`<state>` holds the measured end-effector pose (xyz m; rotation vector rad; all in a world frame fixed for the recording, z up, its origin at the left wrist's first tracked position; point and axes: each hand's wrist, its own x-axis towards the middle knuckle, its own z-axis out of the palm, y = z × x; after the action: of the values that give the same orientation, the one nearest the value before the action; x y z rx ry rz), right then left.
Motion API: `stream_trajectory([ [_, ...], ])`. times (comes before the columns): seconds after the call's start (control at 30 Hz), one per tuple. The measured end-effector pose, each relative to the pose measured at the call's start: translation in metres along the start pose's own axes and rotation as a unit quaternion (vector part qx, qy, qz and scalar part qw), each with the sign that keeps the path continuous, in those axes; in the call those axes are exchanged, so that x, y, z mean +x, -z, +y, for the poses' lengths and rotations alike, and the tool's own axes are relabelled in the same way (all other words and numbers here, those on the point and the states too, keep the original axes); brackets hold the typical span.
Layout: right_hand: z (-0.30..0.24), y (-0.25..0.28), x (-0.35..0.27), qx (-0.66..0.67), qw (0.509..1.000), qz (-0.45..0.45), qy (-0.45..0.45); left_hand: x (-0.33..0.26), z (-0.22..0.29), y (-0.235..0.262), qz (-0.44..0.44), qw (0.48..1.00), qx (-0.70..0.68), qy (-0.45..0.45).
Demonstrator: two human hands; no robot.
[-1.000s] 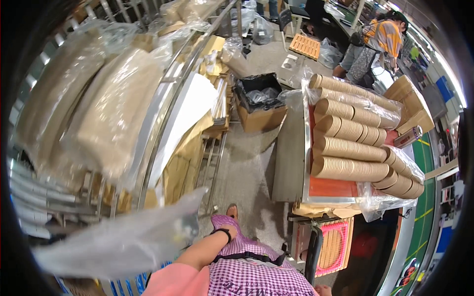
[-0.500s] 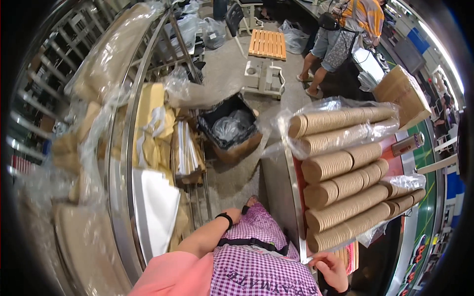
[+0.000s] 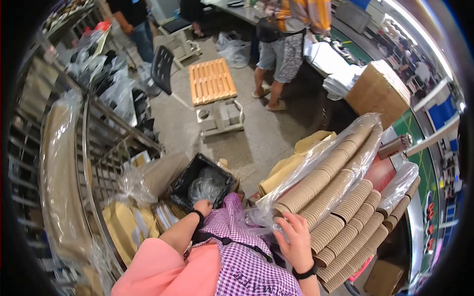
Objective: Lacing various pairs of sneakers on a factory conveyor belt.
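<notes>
My right hand (image 3: 297,240) is at the near end of a clear plastic bag (image 3: 259,217), its thumb and fingers apart and touching the film. Inside the bag lie long rows of nested brown ribbed paper pieces (image 3: 328,170), perhaps cups or lids. More rows of the same brown pieces (image 3: 348,229) lie bare beside it, to the right. My left hand (image 3: 202,206) hangs low at my side, in front of a black-lined box (image 3: 180,190) with crumpled clear plastic in it. Its fingers are mostly hidden, so their grip does not show.
A metal rack (image 3: 88,163) with plastic-wrapped brown material (image 3: 58,163) stands left. Yellow paper sheets (image 3: 126,222) lie nearer me. Ahead are a slatted wooden stool (image 3: 212,81), a black chair (image 3: 162,69) and a person in orange (image 3: 301,17). A cardboard box (image 3: 377,91) stands far right.
My view has turned right and I have moved forward along the stacks. My right hand has risen from the table corner to the bag's end. The left hand is now near the black-lined box.
</notes>
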<state>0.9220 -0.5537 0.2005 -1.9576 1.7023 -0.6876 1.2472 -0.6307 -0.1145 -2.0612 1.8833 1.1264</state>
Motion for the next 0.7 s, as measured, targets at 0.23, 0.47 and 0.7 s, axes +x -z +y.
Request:
stream_trajectory([
  [0.23, 0.020, -0.075, 0.050, -0.122, 0.991, 0.019, 0.057, 0.057, -0.018, 0.028, -0.133, 0.965, 0.201, -0.106],
  [0.47, 0.023, -0.084, 0.062, -0.104, 0.991, -0.055, -0.067, 0.098, 0.014, 0.111, 0.011, 0.984, 0.171, -0.044],
  [0.7, 0.051, -0.063, 0.100, -0.054, 0.984, -0.035, -0.166, 0.265, 0.104, 0.161, -0.144, 0.919, 0.327, -0.168],
])
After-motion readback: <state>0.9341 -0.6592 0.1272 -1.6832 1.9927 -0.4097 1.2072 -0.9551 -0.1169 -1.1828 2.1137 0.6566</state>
